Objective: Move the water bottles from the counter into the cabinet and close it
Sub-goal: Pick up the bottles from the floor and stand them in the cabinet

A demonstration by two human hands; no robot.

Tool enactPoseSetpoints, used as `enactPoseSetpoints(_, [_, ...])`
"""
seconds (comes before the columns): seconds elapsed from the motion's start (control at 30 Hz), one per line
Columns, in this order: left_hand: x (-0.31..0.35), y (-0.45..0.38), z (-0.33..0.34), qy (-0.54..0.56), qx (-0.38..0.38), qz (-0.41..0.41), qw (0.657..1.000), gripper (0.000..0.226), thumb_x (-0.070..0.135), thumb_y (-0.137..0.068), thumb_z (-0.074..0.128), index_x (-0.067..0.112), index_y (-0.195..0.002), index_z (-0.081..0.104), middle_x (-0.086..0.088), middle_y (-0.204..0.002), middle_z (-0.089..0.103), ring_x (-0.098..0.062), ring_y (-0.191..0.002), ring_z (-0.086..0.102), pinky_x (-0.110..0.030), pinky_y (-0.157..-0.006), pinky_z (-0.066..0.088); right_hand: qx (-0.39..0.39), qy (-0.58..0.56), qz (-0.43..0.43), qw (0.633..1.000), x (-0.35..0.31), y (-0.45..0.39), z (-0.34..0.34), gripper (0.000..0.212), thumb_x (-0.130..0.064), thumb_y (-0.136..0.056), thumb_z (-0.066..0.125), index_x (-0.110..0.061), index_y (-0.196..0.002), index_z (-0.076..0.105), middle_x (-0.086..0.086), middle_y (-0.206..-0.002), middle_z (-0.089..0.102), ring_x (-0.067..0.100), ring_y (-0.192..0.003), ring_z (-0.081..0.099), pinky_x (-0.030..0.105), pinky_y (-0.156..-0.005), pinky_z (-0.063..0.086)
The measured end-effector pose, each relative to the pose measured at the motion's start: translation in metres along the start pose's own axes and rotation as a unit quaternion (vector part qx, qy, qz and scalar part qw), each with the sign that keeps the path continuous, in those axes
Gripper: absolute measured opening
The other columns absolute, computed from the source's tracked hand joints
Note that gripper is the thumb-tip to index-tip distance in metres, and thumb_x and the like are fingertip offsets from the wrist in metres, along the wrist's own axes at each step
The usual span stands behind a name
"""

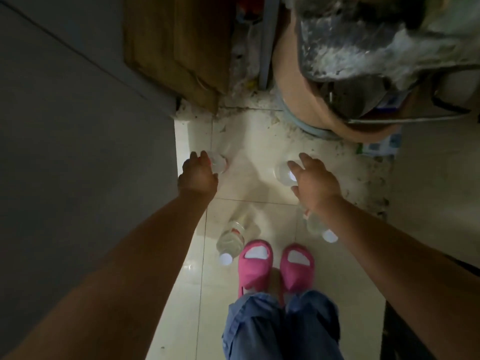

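Several clear water bottles with white caps stand on the pale floor tiles, seen from above. My left hand [198, 175] reaches down, its fingers curled over the top of the far left bottle [219, 163]. My right hand [315, 179] hovers with spread fingers at the far right bottle [283, 174], whose cap shows between thumb and forefinger. Two more bottles stand nearer my feet: one at the left [231, 240], and one at the right [318, 227] partly under my right wrist. The brown wooden cabinet door [176, 48] stands at the top, beside a dark cluttered opening [246, 45].
A grey wall or counter side [78, 126] fills the left. At the top right a pinkish tub [301, 87] holds crumpled plastic. My pink slippers [255, 266] and blue trousers are at the bottom. Dirt lies on the floor by the tub.
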State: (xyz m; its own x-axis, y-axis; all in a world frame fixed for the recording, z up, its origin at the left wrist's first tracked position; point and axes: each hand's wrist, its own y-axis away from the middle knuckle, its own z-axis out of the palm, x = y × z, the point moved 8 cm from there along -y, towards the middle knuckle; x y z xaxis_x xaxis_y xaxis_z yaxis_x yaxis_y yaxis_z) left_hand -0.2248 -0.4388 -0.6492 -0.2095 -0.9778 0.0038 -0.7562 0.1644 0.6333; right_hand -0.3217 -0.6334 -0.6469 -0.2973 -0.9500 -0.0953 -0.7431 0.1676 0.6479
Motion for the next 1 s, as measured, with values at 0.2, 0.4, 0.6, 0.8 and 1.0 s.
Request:
enactPoseSetpoints(0.2, [0.004, -0.041, 0.018, -0.041, 0.01, -0.023, 0.999, 0.03, 0.007, -0.097, 0.045, -0.003, -0.125, 0.046, -0.022, -0.131, 0.048, -0.034, -0.122, 0.048, -0.038, -0.1, 0.043, 0.043, 0.011, -0.023, 0.999, 0.0, -0.025, 0.033, 0.04, -0.005, -0.092, 0.047, -0.008, -0.131, 0.04, 0.015, -0.129, 0.044, 0.025, -0.115, 0.05, 0.028, -0.09, 0.048])
enactPoseSetpoints(0.4, [0.013, -0.012, 0.009, -0.067, 0.034, 0.045, 0.996, 0.036, 0.002, -0.092, 0.048, 0.001, -0.127, 0.042, -0.017, -0.13, 0.044, -0.03, -0.121, 0.043, -0.031, -0.093, 0.046, 0.053, 0.098, -0.061, 0.992, -0.019, -0.006, 0.013, 0.032, -0.003, -0.07, 0.069, 0.0, -0.101, 0.063, 0.023, -0.1, 0.063, 0.031, -0.089, 0.063, 0.024, -0.065, 0.056])
enactPoseSetpoints(0.6, [0.016, 0.07, -0.028, -0.054, 0.016, 0.092, 0.994, 0.041, -0.005, -0.087, 0.044, 0.004, -0.128, 0.043, -0.014, -0.128, 0.043, -0.027, -0.119, 0.04, -0.032, -0.09, 0.045, 0.096, 0.104, -0.119, 0.983, -0.047, 0.066, -0.06, 0.041, -0.003, -0.018, 0.085, -0.006, -0.055, 0.067, 0.013, -0.048, 0.059, 0.028, -0.043, 0.059, 0.02, -0.037, 0.047])
enactPoseSetpoints(0.8, [0.005, 0.197, -0.088, 0.022, 0.01, 0.094, 0.995, 0.037, 0.0, -0.089, 0.045, 0.005, -0.126, 0.046, -0.015, -0.127, 0.045, -0.028, -0.118, 0.041, -0.032, -0.088, 0.044, 0.098, 0.101, -0.193, 0.971, -0.087, 0.175, -0.138, 0.042, -0.005, -0.022, 0.09, -0.007, -0.059, 0.069, 0.012, -0.052, 0.06, 0.026, -0.044, 0.059, 0.02, -0.04, 0.047])
enactPoseSetpoints(1.0, [-0.033, 0.334, -0.106, 0.07, 0.006, 0.02, 0.997, 0.042, 0.008, -0.089, 0.048, 0.008, -0.13, 0.044, -0.013, -0.132, 0.044, -0.03, -0.119, 0.04, -0.036, -0.09, 0.042, -0.002, 0.171, -0.252, 0.953, -0.144, 0.278, -0.165, 0.041, 0.003, -0.086, 0.046, -0.007, -0.125, 0.045, 0.015, -0.126, 0.042, 0.03, -0.117, 0.041, 0.034, -0.089, 0.044])
